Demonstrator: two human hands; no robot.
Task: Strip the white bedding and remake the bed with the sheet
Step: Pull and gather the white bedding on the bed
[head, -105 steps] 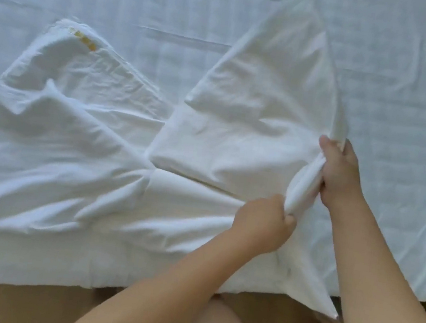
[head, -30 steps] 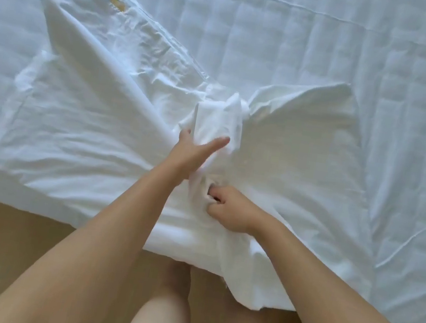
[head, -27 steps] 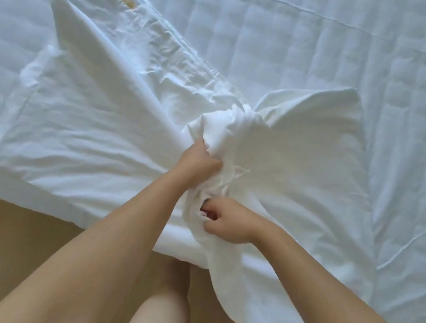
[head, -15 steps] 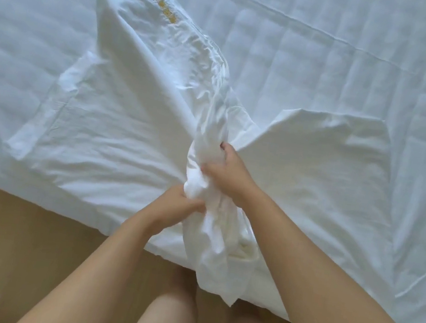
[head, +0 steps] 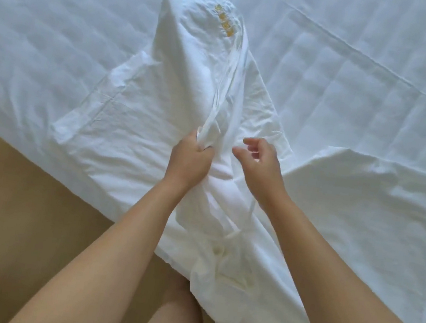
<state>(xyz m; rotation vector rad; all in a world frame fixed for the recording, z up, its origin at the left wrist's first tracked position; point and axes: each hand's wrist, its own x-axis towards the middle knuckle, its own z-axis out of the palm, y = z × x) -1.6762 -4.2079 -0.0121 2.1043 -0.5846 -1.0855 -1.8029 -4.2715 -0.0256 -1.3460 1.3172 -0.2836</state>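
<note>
White sheet [head: 184, 88] is now bunched only in the clenched left hand [head: 188, 161]; the right hand [head: 260, 161] has let go, fingers loose, probably to regrasp farther along.

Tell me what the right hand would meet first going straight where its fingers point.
Probably the bunched white sheet that the left hand grips, just beyond the right hand; depth is unclear.

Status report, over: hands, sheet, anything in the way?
Left hand grips a gathered fold of the sheet. Right hand open beside it, holding nothing. Sheet bunched on the mattress, one end hanging off the edge. Nothing blocking.
</note>
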